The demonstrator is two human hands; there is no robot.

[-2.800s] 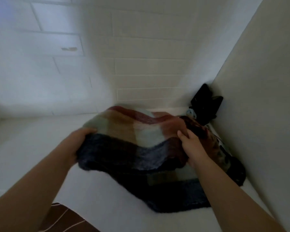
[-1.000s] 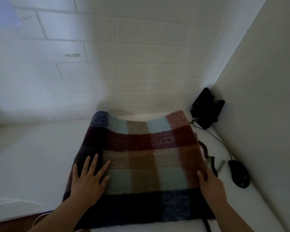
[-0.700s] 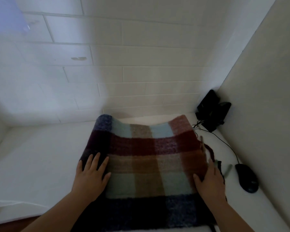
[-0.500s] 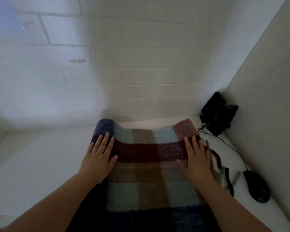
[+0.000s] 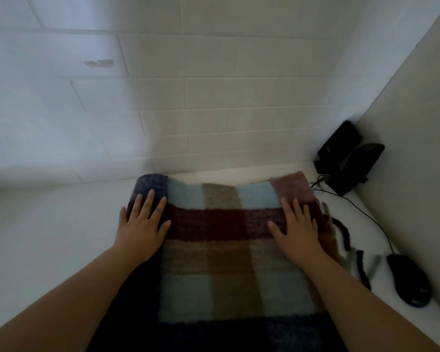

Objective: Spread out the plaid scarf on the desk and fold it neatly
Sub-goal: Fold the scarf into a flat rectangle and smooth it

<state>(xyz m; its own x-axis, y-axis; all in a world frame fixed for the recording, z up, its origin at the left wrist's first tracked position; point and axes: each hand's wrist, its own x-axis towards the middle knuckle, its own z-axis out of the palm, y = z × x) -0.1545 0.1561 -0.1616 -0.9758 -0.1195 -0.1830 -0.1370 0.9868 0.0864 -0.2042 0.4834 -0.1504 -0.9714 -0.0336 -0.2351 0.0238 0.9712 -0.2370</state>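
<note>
A: Where does the plaid scarf (image 5: 229, 250) sit right now?

B: Flat on the white tabletop (image 5: 48, 237), running from the near edge of the view up toward the tiled wall (image 5: 188, 97). Its far edge stops just short of the wall. Fringe tassels (image 5: 351, 252) trail off its right side, toward the black mouse (image 5: 409, 278).

A: And the hands?

B: Both lie palm-down on the far part of the cloth, fingers spread and flat, gripping nothing. The left hand (image 5: 140, 224) rests at the left border, partly over the dark blue band; the right hand (image 5: 296, 227) sits near the right border on the dark red stripe. The two are well apart, one on each side.

A: So how much is done?

B: The visible cloth looks smooth, so I'd judge the spreading or smoothing stage is close to finished. I cannot tell whether it is a single layer or already doubled; the near end runs out of view.

A: What remains?

B: Probably the folds themselves, edges matched. The fringe by the mouse cable (image 5: 366, 214) may need tucking in first.
</note>
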